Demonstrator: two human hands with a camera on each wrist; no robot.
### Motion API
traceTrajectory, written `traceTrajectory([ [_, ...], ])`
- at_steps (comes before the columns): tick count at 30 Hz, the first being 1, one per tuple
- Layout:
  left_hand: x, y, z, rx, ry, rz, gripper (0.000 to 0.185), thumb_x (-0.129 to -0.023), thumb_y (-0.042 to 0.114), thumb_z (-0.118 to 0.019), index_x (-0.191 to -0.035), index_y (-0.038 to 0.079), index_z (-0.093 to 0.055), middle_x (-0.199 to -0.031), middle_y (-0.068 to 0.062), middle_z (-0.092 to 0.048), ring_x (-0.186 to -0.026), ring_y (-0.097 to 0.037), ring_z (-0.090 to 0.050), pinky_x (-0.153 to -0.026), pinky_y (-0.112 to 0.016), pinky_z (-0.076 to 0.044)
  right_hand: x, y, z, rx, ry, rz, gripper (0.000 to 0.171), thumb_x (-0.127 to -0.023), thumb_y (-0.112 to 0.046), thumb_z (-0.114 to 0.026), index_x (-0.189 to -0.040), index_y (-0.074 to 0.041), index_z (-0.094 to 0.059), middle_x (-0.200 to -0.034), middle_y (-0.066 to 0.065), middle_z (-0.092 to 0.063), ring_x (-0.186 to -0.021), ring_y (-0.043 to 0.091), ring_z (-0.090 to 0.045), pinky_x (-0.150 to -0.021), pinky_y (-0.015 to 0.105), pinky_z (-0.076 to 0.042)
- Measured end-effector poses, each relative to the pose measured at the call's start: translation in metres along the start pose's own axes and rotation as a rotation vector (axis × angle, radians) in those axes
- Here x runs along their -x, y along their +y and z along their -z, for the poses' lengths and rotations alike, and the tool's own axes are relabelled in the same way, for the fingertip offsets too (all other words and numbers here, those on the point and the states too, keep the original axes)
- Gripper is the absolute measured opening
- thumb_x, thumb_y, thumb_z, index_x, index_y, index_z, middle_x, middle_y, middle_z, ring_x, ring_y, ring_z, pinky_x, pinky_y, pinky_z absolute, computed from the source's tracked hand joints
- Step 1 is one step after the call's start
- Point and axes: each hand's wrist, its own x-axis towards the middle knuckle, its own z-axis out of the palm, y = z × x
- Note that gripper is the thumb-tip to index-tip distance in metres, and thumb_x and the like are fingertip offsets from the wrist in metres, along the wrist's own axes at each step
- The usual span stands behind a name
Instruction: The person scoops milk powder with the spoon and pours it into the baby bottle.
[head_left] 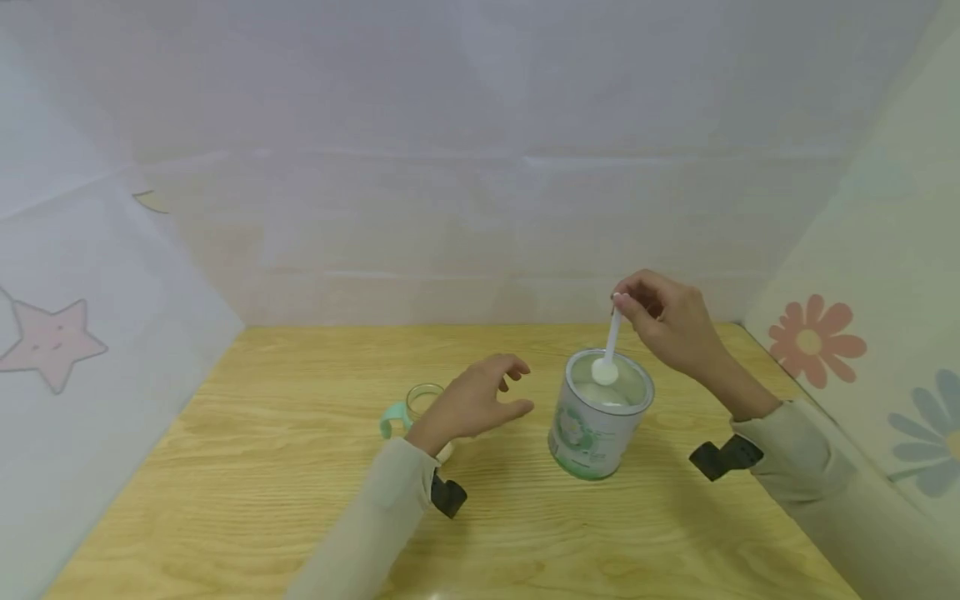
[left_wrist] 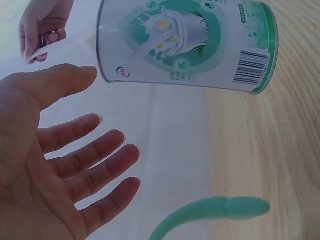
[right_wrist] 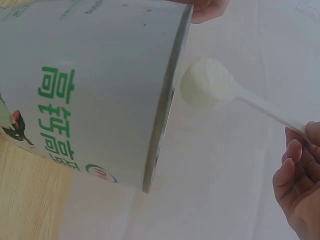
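We see the right hand (head_left: pixel 671 321) pinching a heaped scoop (head_left: pixel 606 367) over the tin (head_left: pixel 600 417); left hand (head_left: pixel 480 400) spread, unbraced; a jolt likely spills powder.

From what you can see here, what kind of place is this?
Probably a staged home-style recording booth: a wooden table boxed in by pale sheets printed with a star and flowers, with a powder tin and baby cup on it.
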Motion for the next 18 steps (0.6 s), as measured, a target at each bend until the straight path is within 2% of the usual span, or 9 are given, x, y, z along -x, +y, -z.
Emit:
traceTrajectory([
  [5, 0.005, 0.000, 0.010, 0.024, 0.016, -0.001, 0.044, -0.091, 0.029, -0.065, -0.129, 0.012, -0.052, -0.121, -0.007, -0.058, -0.102, -0.021, -0.057, -0.084, -0.035, -0.050, -0.003, 0.001, -0.003, -0.005, -0.003, 0.003, 0.004, -0.090, 0.003, -0.060, -0.088, 0.003, -0.064, -0.070, 0.004, -0.059, -0.054, 0.000, -0.046, -0.051, 0.014, -0.039],
  [11, 0.011, -0.005, 0.022, 0.019, 0.039, -0.006, 0.044, -0.090, 0.028, -0.066, -0.128, 0.012, -0.052, -0.121, -0.006, -0.058, -0.101, -0.021, -0.057, -0.083, -0.035, -0.050, -0.009, -0.002, -0.008, -0.015, -0.017, -0.005, 0.006, -0.091, 0.002, -0.059, -0.090, 0.004, -0.064, -0.069, 0.009, -0.060, -0.052, 0.002, -0.044, -0.049, 0.015, -0.037],
  [18, 0.020, -0.008, 0.038, 0.003, 0.068, -0.020, 0.037, -0.091, 0.027, -0.066, -0.122, 0.011, -0.054, -0.119, -0.003, -0.059, -0.097, -0.018, -0.055, -0.083, -0.033, -0.048, -0.018, -0.010, -0.014, -0.054, -0.045, -0.049, 0.009, -0.094, -0.002, -0.057, -0.092, 0.003, -0.064, -0.070, 0.005, -0.059, -0.052, 0.002, -0.048, -0.047, 0.016, -0.040],
])
